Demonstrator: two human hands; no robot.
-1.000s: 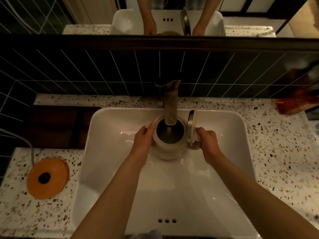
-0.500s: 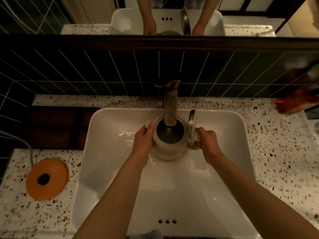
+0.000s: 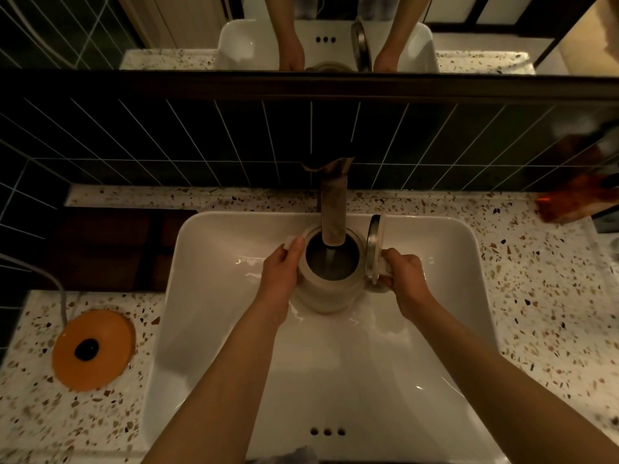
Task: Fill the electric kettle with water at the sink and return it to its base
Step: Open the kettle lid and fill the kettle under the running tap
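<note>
A pale electric kettle (image 3: 330, 293) is held upright inside the white sink (image 3: 214, 313), directly under the metal faucet (image 3: 332, 209). Its hinged lid (image 3: 372, 247) stands open on the right side. A thin stream of water runs from the spout into the kettle's dark opening. My left hand (image 3: 279, 274) presses against the kettle's left side near the spout. My right hand (image 3: 403, 279) grips the handle on the right. The round orange kettle base (image 3: 92, 349) with a dark centre connector lies on the counter left of the sink.
A grey cord (image 3: 58, 296) runs from the base toward the left wall. Speckled terrazzo counter (image 3: 542, 296) surrounds the sink. An orange-brown object (image 3: 576, 200) rests at the far right by the dark tiled wall. A mirror above reflects my hands.
Nothing has visibly moved; both hands keep the kettle under the running faucet, with only a slight shift of the camera.
</note>
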